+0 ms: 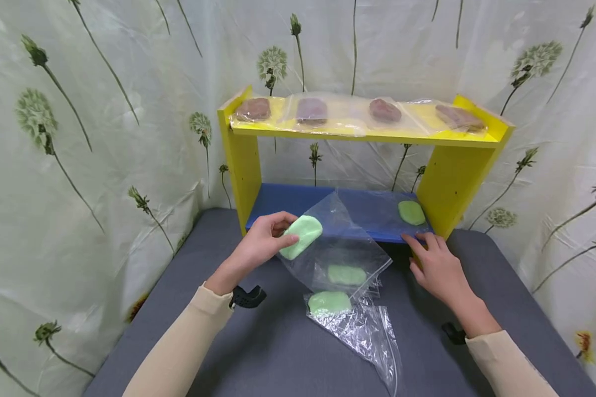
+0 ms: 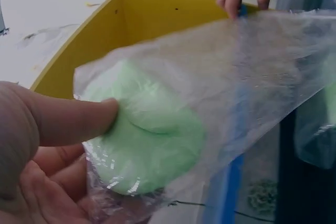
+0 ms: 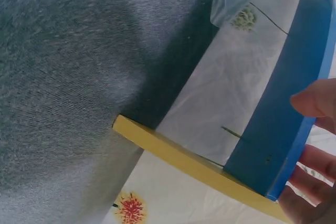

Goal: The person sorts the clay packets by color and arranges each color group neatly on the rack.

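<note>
- Now the left hand (image 1: 260,242) grips a bagged pale-green dough slab (image 1: 302,236), smooth and rounded, at the blue lower shelf (image 1: 298,205).
- Right hand (image 1: 438,266) rests with relaxed fingers on that shelf's front edge, beside another green slab (image 1: 411,212).
- Next, judging by this, the crinkly clear bag needs sliding flat onto the shelf; two more bagged slabs (image 1: 346,274) wait on the grey table (image 1: 258,353).

Pale dandelion-print curtain (image 1: 104,165) walls around a grey table (image 1: 258,353), yellow-and-blue shelf unit (image 1: 457,171) at the back.
</note>
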`<state>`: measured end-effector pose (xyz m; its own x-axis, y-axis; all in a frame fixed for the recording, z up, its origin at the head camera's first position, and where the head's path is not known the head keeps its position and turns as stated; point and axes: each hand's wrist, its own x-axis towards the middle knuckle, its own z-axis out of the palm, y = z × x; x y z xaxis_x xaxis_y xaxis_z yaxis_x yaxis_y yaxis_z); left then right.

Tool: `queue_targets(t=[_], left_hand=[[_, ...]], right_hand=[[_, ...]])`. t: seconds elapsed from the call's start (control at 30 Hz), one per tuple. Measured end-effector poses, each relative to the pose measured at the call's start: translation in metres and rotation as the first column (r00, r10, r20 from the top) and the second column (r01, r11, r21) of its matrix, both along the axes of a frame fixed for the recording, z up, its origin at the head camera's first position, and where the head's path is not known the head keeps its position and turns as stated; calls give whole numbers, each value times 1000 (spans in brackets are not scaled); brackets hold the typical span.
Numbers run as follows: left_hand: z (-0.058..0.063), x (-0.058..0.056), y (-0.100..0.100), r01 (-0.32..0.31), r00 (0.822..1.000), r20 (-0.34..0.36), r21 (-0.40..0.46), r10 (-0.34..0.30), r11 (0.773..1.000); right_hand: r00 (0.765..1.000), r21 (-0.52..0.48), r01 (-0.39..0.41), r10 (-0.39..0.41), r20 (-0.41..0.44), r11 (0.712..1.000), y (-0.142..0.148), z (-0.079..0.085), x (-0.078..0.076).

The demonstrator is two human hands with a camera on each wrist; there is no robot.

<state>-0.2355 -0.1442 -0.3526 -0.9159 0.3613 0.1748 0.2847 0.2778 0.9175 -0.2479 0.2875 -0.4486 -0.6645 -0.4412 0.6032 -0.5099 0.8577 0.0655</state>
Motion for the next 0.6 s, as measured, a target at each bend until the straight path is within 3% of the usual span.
queue_targets(t=[0.07,0.17,0.33,0.5,0.6], left_hand=[[7,-10,4,-1,999,-44,10,1,1000],[13,-27,9,-62,995,-70,60,67,996],[9,-50,8,-217,974,-23,167,224,962],[-5,-70,4,-356,932,30,253,361,900],[-14,-82,2,-438,890,-24,230,455,869]], right_hand=[[1000,5,8,-8,15,1000,-1,2,1],[999,13,19,-19,29,1000,-1,4,3],[999,30,41,-42,32,999,-1,4,5],[999,35,42,-42,22,999,1,5,6],[999,33,46,-47,20,998,2,6,7]])
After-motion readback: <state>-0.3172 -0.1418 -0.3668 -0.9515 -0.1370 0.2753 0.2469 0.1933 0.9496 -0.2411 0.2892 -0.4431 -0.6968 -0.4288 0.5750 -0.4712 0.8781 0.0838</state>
